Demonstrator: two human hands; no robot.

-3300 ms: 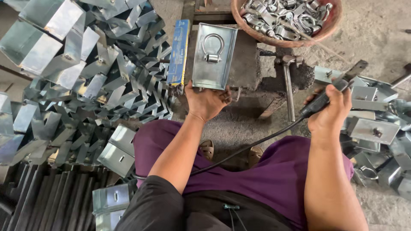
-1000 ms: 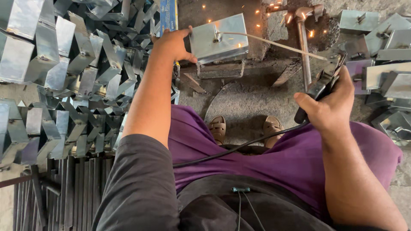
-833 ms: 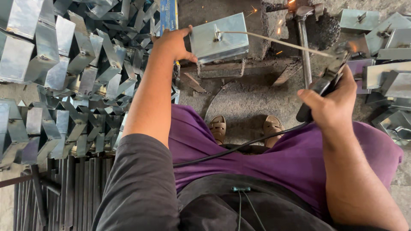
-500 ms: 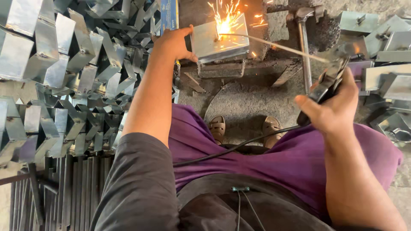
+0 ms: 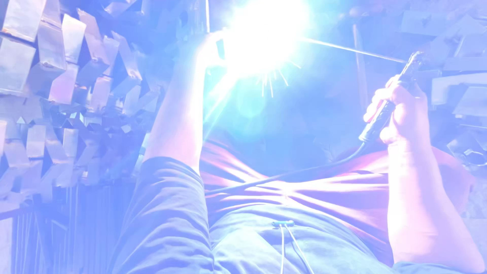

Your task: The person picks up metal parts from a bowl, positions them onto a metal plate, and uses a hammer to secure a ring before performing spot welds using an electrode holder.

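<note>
The right hand clamps its grip around the electrode holder; the left hand vanishes in arc glare, its grip unreadable.

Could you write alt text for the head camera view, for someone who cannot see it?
A blinding white-blue welding flare washes out the top of the view. The right hand grips a dark electrode holder whose thin rod reaches into the glare; the left hand is up beside it, near stacked grey metal boxes.
</note>
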